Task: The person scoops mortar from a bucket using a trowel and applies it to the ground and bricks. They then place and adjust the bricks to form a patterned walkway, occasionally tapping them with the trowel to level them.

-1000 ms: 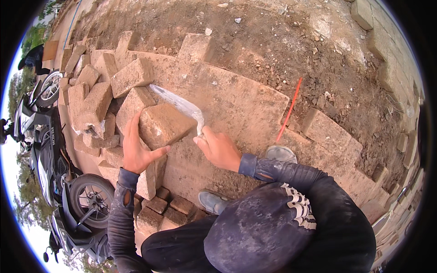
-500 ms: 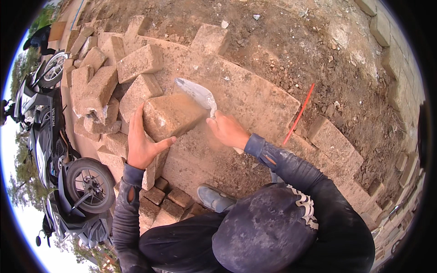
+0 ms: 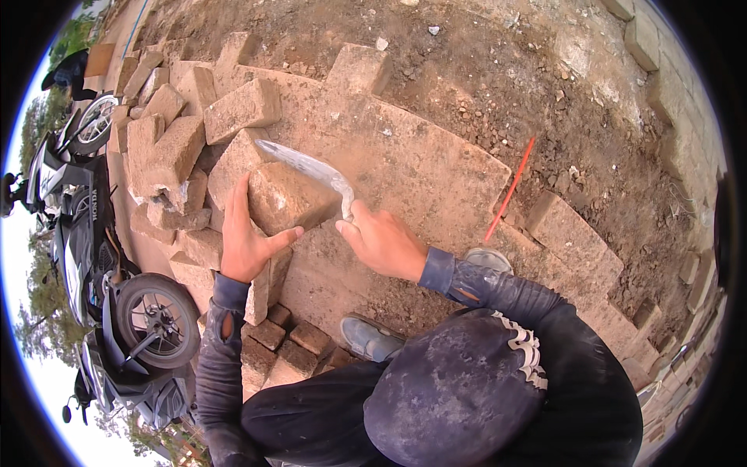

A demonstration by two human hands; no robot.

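Note:
A tan brick (image 3: 286, 201) lies near the middle left, one end worn and chipped. My left hand (image 3: 247, 243) grips it, fingers along its left side and thumb at its near side. My right hand (image 3: 387, 240) is closed round the handle of a pointed trowel (image 3: 307, 165), most of which the fingers hide. The grey blade is tilted nearly edge-on across the brick's far upper edge, its tip pointing left. Whether the blade touches the brick I cannot tell. Another brick (image 3: 237, 159) sits just behind.
Loose bricks (image 3: 175, 152) are heaped to the left, and several more (image 3: 292, 362) lie near my shoe (image 3: 369, 336). Flat, dusty paving (image 3: 436, 159) ends in a stepped edge at the soil. A red stick (image 3: 510, 191) lies on the right. Motorcycles (image 3: 156, 319) stand at far left.
The trowel has moved left across the brick and its blade has turned more edge-on. My left hand has stayed on the brick. A second shoe now shows beyond my right forearm.

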